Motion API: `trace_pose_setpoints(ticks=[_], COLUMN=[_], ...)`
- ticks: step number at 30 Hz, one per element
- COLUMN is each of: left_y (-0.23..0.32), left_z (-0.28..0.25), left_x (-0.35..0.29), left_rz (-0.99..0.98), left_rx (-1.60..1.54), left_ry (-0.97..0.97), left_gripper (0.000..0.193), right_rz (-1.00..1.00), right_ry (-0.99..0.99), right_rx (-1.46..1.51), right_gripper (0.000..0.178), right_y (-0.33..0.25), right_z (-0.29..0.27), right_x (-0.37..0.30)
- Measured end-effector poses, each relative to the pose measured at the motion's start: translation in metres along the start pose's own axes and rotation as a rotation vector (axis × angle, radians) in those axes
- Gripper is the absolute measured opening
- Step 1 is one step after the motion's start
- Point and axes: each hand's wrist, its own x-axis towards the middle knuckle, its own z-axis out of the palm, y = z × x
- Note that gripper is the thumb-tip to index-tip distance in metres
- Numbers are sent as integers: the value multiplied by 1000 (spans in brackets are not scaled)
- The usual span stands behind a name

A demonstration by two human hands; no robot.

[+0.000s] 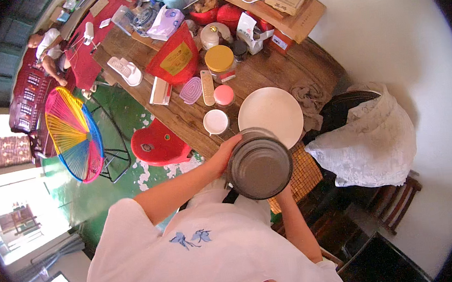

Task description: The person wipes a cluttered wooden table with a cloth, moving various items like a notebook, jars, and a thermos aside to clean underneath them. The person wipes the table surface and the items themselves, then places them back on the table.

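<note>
Both my hands hold a round jar-like container (260,167) in front of my body, over the near table edge. Its broad grey-brown face has a dark rim, and a paler, glassy-looking part shows beyond it. My left hand (227,156) is closed round its left side. At its lower right, my right hand (283,195) grips it, with the fingers mostly hidden. Just beyond the container lies a large white plate (270,113), partly covered by it. Left of the plate are a small white cup (216,121) and a pink-lidded jar (224,95).
The wooden table (316,68) also bears a yellow-lidded jar (219,59), a red pouch (176,56), and white slippers (125,71). White cloth (370,133) drapes a chair at right. A red stool (159,142) and colourful woven chair (76,135) stand left; a person (50,51) sits beyond.
</note>
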Motion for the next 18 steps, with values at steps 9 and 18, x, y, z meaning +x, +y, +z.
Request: trace_pose_setpoints(ticks=[9,18], left_y=[-56,-51], left_z=[-102,-127], left_x=[-14,-24], left_rz=[84,70], left_rx=[-113,-132], left_ry=[72,101], left_gripper=[53,57], right_rz=[-156,-175], right_ry=[-149,-55], right_rx=[-409,-416], right_gripper=[70,65], right_y=[6,37], right_z=[60,84], right_x=[-13,-4])
